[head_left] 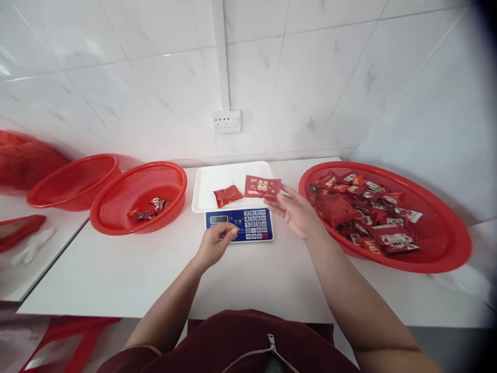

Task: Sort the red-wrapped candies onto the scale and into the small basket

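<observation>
My right hand (292, 210) grips a red packet (262, 187) with gold print by its right end, over the right side of the white scale tray (202, 181). A second red packet (228, 196) lies on that tray, just left of the held one. My left hand (216, 242) is closed, thumb and fingertips drawn together with nothing seen in them. It is in front of the blue digital scale (239, 226) and covers part of its lower left, near the display. The display's digits are too faint to read.
On the right stands a large red basket (438, 235) with many red packets. To the left, a red perforated basket (135, 182) holds several small wrapped pieces, beside another red basket (77, 178). A white glove (34, 246) lies on the left table. A wall socket (227, 122) is behind.
</observation>
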The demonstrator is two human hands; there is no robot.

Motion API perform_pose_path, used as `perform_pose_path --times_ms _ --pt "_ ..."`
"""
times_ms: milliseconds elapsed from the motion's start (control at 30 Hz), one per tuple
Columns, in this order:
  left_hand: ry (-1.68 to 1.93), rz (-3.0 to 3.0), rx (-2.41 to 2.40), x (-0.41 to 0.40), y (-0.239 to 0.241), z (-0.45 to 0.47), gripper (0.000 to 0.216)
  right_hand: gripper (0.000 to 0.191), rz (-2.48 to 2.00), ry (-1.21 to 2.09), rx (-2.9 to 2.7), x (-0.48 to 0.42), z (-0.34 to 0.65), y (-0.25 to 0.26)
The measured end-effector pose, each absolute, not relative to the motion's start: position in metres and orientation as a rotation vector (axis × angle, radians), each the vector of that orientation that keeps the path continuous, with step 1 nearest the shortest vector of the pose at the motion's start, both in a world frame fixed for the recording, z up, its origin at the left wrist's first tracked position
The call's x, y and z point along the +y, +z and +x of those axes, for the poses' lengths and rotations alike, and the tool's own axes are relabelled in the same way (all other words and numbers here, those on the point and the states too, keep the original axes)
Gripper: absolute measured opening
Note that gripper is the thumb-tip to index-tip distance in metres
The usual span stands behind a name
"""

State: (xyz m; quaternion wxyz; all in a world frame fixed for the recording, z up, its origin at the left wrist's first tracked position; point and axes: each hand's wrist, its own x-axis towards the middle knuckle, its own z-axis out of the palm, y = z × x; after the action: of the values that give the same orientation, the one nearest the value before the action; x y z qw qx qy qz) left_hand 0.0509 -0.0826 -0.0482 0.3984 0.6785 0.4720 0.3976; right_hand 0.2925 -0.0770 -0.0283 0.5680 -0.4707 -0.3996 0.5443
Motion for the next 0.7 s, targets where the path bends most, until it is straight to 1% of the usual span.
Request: perform_pose_path --times_ms 67,133,167,233,300,367,500,633,667,700 --pt "0.926 1.796 1.201 -0.092 -0.055 0.054 0.026 0.056 -1.162 1.228 -1.098 -0.066 0.286 -0.022" --pt "0.872 1.858 1.198 -0.1 -0.059 0.057 0.026 0.067 -1.269 1.083 -1.291 -0.066 0.287 -0.022" --pt "0.847 1.873 1.186 -0.104 -0.061 0.057 0.026 0.066 -1.311 0.985 -1.384 -0.069 0.291 -0.024" --pt "0.783 1.877 1.159 -0.113 -0.066 0.058 0.026 0.057 -1.37 0.812 -1.542 -0.081 0.304 -0.028" --pt "0.703 1.868 1.139 -0.12 -0.075 0.059 0.027 0.046 -1.463 0.705 -1.626 -0.094 0.324 -0.028" --pt "0.623 1.847 1.106 -0.125 -0.084 0.063 0.028 0.041 -1.611 0.606 -1.655 -0.104 0.349 -0.022" --pt "0.489 1.83 0.986 -0.131 -0.098 0.077 0.03 0.047 -1.955 0.371 -1.819 -0.108 0.4 -0.005" --pt "0.414 1.79 0.906 -0.136 -0.102 0.087 0.03 0.07 -2.335 0.334 -2.063 -0.101 0.433 -0.009" --pt "0.407 1.778 0.902 -0.137 -0.103 0.088 0.03 0.071 -2.377 0.292 -2.11 -0.1 0.438 -0.013" --pt "0.403 1.769 0.904 -0.138 -0.104 0.088 0.029 0.067 -2.384 0.238 -2.145 -0.099 0.441 -0.016"
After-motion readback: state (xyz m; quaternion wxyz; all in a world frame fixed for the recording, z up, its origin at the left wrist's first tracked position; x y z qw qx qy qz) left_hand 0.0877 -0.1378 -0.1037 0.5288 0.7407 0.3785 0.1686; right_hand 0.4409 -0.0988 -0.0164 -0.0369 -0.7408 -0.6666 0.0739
